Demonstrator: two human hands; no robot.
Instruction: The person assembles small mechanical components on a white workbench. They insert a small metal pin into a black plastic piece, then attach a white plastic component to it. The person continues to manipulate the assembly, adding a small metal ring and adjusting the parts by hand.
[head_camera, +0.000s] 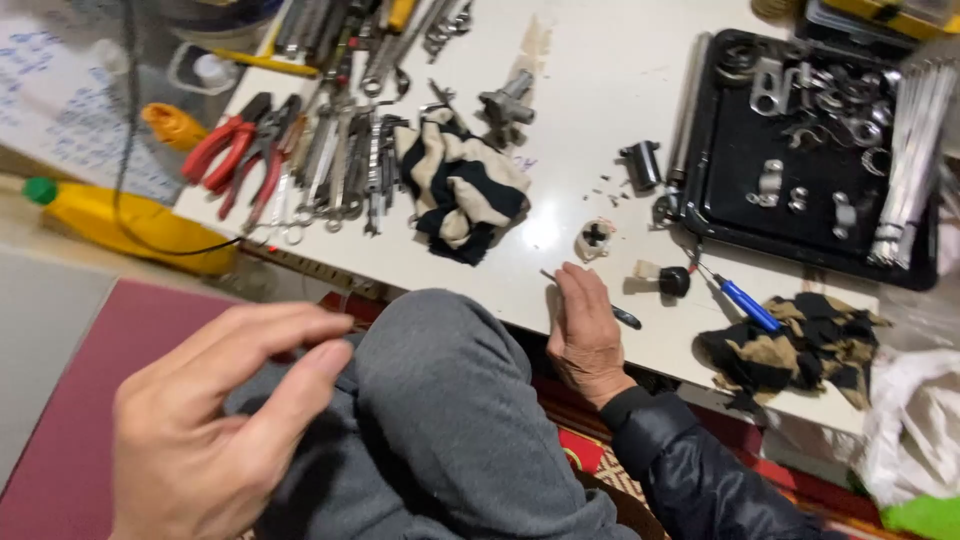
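My left hand (215, 420) hovers low at the left, blurred, fingers loosely spread and holding nothing, just beside my raised knee in grey trousers (440, 400). My right hand (585, 335), in a black sleeve, rests on the front edge of the white table (600, 80). Its fingers lie closed over a thin dark-handled pick-like tool (628, 318), whose tip pokes out on the left of the fingers. Just beyond that hand sit a small white round part (595, 238) and a black knob (674, 281).
A striped cloth (462, 185), red pliers (235, 150) and a row of wrenches (345, 160) lie at the left. A black tray (730, 215) with metal parts stands at the right, a blue-handled screwdriver (745, 303) and patterned rag (800, 345) before it. A yellow bottle (130, 225) lies left.
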